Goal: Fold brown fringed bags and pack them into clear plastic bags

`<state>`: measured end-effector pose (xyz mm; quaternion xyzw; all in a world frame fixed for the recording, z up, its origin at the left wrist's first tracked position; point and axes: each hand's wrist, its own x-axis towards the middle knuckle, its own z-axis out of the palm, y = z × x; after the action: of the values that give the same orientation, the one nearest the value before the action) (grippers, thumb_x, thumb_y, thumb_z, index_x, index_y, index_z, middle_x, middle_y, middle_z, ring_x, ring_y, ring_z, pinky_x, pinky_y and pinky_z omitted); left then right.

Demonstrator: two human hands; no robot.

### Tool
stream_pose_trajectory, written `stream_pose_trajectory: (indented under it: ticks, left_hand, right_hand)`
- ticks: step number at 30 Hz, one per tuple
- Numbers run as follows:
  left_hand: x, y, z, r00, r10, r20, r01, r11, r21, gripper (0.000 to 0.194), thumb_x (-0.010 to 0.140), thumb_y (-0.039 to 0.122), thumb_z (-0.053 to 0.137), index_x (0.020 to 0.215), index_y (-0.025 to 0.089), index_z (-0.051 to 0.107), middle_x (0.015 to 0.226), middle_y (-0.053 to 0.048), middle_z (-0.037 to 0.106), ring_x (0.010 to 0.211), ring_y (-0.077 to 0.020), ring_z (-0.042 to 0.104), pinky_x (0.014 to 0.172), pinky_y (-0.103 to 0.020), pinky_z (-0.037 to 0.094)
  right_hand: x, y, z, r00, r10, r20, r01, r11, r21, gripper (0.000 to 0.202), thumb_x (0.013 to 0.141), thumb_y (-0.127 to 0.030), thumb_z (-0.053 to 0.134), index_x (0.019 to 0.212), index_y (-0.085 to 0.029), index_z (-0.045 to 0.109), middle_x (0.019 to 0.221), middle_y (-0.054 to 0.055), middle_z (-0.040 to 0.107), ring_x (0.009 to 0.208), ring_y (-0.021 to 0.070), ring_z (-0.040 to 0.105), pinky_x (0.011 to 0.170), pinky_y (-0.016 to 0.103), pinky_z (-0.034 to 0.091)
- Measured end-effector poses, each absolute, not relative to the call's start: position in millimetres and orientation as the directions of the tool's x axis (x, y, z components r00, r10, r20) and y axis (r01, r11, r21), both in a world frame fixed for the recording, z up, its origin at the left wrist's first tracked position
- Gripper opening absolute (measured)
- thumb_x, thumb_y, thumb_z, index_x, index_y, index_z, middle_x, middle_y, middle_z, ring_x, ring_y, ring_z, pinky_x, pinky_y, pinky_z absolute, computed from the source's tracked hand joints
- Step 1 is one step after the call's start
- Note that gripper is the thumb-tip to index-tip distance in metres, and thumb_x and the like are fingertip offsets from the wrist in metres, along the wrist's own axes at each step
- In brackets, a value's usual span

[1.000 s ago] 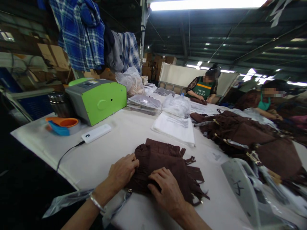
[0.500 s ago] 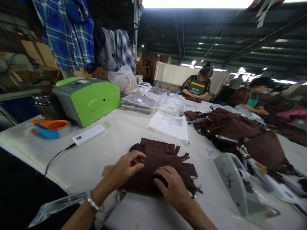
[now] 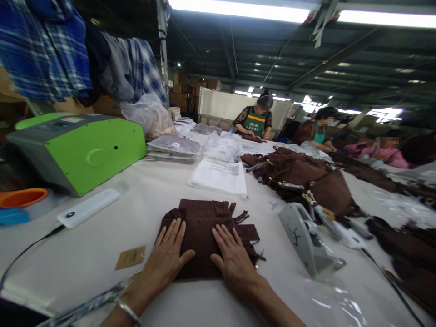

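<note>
A dark brown fringed bag (image 3: 200,247) lies flat and folded on the white table before me, with its fringe spread to the right and along the far edge. Flat on its left part rests my left hand (image 3: 170,252), fingers stretched out. My right hand (image 3: 233,256) presses on the right part, also open with the fingers extended. A brown card tag (image 3: 130,258) lies on the table just left of the bag. Near my left wrist runs a plastic-wrapped strap (image 3: 98,299); whether it joins the bag is hidden under my arm.
A green and grey machine (image 3: 98,150) stands at the left, by a white power bank (image 3: 88,207) with a cable. Ahead lie white plastic bags (image 3: 220,177). To the right are a grey tape dispenser (image 3: 303,240) and heaped brown bags (image 3: 296,172). Several co-workers sit beyond.
My left hand, curled above the bag before, now lies flat on it. My right hand has flattened too. The card tag shows more fully, and the view has swung right.
</note>
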<state>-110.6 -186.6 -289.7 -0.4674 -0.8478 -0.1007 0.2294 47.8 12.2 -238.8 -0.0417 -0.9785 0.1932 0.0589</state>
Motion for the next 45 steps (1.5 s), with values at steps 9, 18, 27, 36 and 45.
stream_pose_trajectory:
  ticks: [9, 18, 27, 36, 45]
  left_hand:
    - [-77, -129, -245, -0.306, 0.803, 0.511, 0.934, 0.357, 0.0, 0.073, 0.092, 0.059, 0.042, 0.149, 0.015, 0.029, 0.152, -0.015, 0.037, 0.14, -0.0292, 0.034, 0.112, -0.049, 0.03]
    - [5, -75, -227, -0.224, 0.967, 0.118, 0.975, 0.223, 0.02, 0.05, 0.074, 0.006, 0.057, 0.125, 0.008, 0.059, 0.131, -0.021, 0.06, 0.117, -0.0331, 0.059, 0.096, -0.048, 0.05]
    - [-21, -86, -244, -0.075, 0.939, 0.335, 0.992, 0.104, -0.07, 0.052, 0.078, -0.003, 0.035, 0.123, 0.007, 0.059, 0.121, -0.018, 0.067, 0.108, -0.025, 0.067, 0.089, -0.037, 0.058]
    - [-25, -98, -246, 0.019, 0.827, 0.561, 0.994, 0.044, -0.099, 0.054, 0.078, 0.001, 0.035, 0.126, 0.014, 0.057, 0.118, -0.011, 0.07, 0.105, -0.0203, 0.069, 0.086, -0.03, 0.059]
    - [-15, -101, -260, 0.023, 0.801, 0.599, 0.997, 0.029, -0.078, 0.057, 0.077, -0.001, 0.036, 0.129, 0.013, 0.055, 0.12, -0.011, 0.069, 0.107, -0.0216, 0.068, 0.086, -0.031, 0.06]
  right_hand:
    - [80, 42, -206, -0.826, 0.512, 0.236, -0.029, 0.379, -0.925, 0.046, 0.093, -0.048, 0.051, 0.132, -0.023, 0.056, 0.139, 0.008, 0.055, 0.131, 0.0245, 0.047, 0.115, 0.048, 0.03]
    - [168, 49, -220, -0.673, 0.69, -0.267, -0.229, -0.537, -0.812, 0.044, 0.075, -0.052, 0.073, 0.095, -0.013, 0.072, 0.101, 0.015, 0.073, 0.101, 0.0287, 0.068, 0.1, 0.049, 0.046]
    - [146, 32, -225, -0.83, 0.533, 0.165, 0.034, 0.343, -0.939, 0.04, 0.088, -0.055, 0.055, 0.097, -0.02, 0.073, 0.099, 0.009, 0.07, 0.096, 0.0248, 0.062, 0.092, 0.042, 0.049]
    - [118, 11, -226, -0.942, 0.203, -0.267, 0.006, -0.786, -0.618, 0.063, 0.086, -0.069, 0.049, 0.107, -0.012, 0.067, 0.104, 0.014, 0.07, 0.094, 0.0192, 0.068, 0.091, 0.033, 0.05]
    - [57, 44, -228, -0.886, 0.419, -0.199, -0.163, -0.684, -0.711, 0.059, 0.085, -0.067, 0.05, 0.104, -0.014, 0.069, 0.096, 0.012, 0.074, 0.102, 0.0268, 0.067, 0.09, 0.044, 0.053]
